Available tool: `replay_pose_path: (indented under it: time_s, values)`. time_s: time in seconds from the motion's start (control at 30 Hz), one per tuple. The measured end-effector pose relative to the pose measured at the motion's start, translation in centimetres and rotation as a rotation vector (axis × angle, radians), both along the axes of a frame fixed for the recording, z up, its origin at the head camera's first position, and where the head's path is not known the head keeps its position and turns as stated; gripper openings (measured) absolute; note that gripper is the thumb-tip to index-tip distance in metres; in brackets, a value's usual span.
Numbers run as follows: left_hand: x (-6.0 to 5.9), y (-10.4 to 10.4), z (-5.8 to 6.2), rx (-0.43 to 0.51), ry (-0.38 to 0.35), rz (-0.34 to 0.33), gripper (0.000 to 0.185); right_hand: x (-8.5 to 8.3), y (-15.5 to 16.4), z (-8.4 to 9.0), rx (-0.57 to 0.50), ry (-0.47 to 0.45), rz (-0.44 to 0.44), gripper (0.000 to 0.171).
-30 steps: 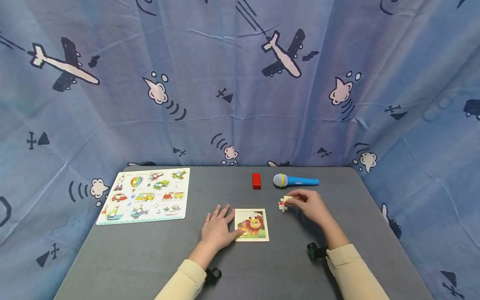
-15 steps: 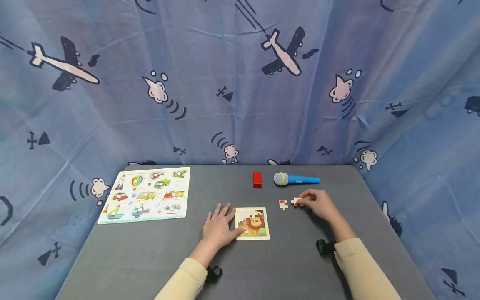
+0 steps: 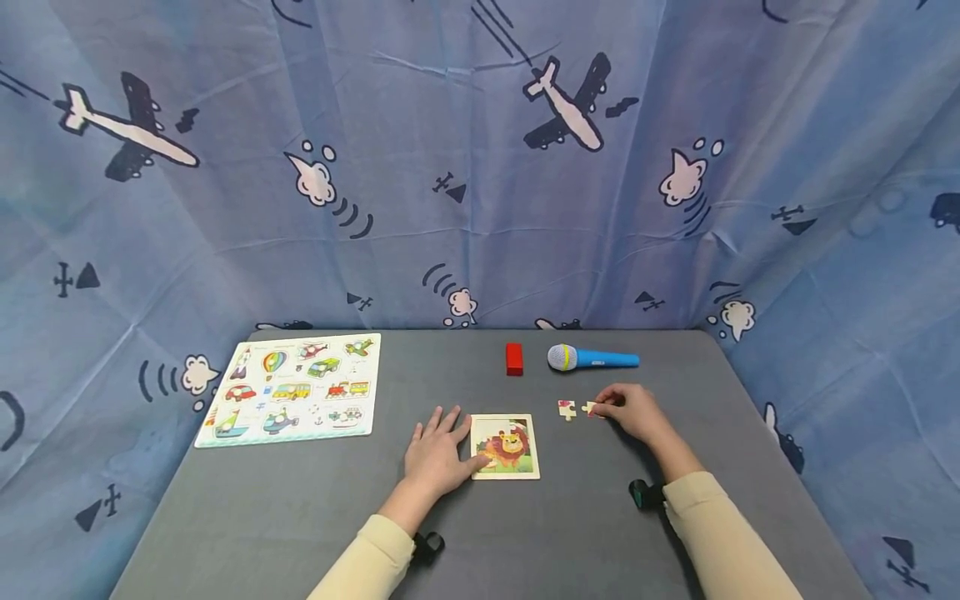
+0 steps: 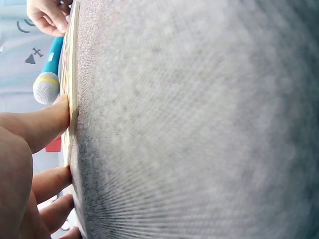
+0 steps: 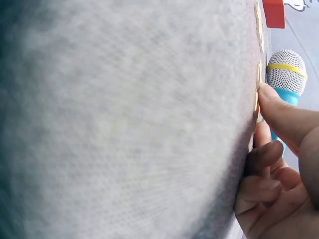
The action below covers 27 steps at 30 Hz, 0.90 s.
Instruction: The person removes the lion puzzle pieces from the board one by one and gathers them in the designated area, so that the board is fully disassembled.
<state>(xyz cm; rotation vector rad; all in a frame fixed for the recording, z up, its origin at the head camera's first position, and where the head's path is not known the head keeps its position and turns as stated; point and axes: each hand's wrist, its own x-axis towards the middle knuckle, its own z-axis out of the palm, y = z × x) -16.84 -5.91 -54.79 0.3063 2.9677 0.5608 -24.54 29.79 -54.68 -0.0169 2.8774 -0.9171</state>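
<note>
My left hand (image 3: 433,465) lies with fingers spread on the left side of a small square wooden lion puzzle (image 3: 513,447). Its thumb rests on the puzzle's lower left edge; the left wrist view shows the thumb on the puzzle board (image 4: 74,99) too. To the right, my right hand (image 3: 637,414) pinches a jigsaw puzzle piece (image 3: 588,408), partly hidden by the fingertips, low over the table. Another jigsaw piece (image 3: 567,410), cream with pink, lies just left of it, with a narrow gap between. In the right wrist view the thumb (image 5: 279,109) presses the piece's edge.
Behind the pieces lies a blue toy microphone (image 3: 592,358) with a silver head. A red block (image 3: 513,359) is left of it. On the left of the grey table (image 3: 247,517) lies a white vehicle picture board (image 3: 292,392). A blue printed curtain (image 3: 480,208) hangs behind.
My right hand has moved right, leaving one jigsaw piece on the table, and now holds the other piece beside it, slightly lower than half a second ago. My left hand stays on the lion puzzle.
</note>
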Motion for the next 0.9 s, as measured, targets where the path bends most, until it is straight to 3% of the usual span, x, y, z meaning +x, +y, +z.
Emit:
replay_pose_path:
  time_s: [0.4,0.7,0.9]
  values:
    - [0.0,-0.2,-0.1,0.007,-0.002,-0.005,0.078,-0.2,-0.3,-0.3,0.01,0.03,0.025,0.019]
    - [-0.1,-0.1,0.3,0.01,0.002,0.0,0.078,1.4,-3.7,3.0,-0.059,0.127,0.049,0.028]
    - [0.2,0.0,0.2,0.027,-0.004,-0.002,0.078,2.5,-6.7,3.7,-0.117,0.137,0.081,0.024]
